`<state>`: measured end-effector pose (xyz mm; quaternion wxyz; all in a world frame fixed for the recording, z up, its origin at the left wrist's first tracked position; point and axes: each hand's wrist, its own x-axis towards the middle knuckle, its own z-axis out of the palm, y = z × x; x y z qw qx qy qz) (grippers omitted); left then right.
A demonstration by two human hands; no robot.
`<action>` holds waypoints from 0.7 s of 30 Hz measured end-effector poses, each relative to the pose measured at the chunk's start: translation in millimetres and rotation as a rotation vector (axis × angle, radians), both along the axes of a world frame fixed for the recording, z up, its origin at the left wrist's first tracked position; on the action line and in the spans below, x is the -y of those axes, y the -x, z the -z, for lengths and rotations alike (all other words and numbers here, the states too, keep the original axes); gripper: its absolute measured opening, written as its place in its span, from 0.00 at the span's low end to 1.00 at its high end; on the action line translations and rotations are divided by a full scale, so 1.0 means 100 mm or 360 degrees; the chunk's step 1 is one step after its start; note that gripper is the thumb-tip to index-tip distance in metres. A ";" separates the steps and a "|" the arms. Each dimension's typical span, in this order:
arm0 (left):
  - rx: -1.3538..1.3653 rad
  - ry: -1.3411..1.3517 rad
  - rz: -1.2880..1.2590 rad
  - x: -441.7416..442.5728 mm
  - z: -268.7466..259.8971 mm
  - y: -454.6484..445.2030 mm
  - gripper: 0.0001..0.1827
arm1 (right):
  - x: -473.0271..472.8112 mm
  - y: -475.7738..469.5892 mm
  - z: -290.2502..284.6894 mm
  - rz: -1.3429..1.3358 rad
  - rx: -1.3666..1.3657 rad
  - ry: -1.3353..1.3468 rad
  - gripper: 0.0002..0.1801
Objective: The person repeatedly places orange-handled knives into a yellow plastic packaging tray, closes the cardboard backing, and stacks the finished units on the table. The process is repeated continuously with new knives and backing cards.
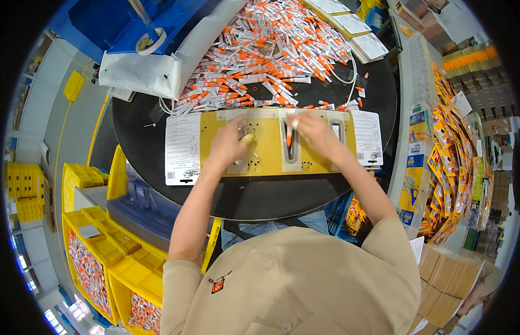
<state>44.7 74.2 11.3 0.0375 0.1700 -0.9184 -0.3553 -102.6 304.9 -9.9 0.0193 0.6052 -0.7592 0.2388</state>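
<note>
A yellow fixture board [268,146] with slotted cavities lies across a round black table. On its left part, my left hand [230,142] rests at a clear plastic blister [242,157]; one fingertip wears a yellowish cover. My right hand [314,132] is over the board's right half, its fingertips blurred at the top of the middle slot. An orange-capped glue tube [289,136] stands in that slot just under those fingertips; whether they grip it cannot be made out. Printed cards lie at the board's left end [182,146] and right end [369,138].
A large heap of orange-capped tubes [264,54] spreads behind the board. Card stacks [369,46] stand at the back right, a blue machine [113,25] at the back left. Yellow bins [134,272] are at the lower left, packaged goods [448,159] at the right.
</note>
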 end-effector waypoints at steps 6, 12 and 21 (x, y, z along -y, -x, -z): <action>0.0587 0.0436 0.0076 0.16 -0.05 0.05 0.38 | -0.26 -0.43 -0.06 0.0034 -0.0156 -0.0296 0.27; 0.0600 0.0608 0.0017 0.34 -0.12 -0.03 0.43 | -1.06 0.14 0.07 0.1088 0.0023 0.0081 0.23; 0.0596 0.0535 0.0092 0.50 -0.20 0.07 0.38 | -2.09 0.56 0.62 0.1945 0.0629 -0.0140 0.28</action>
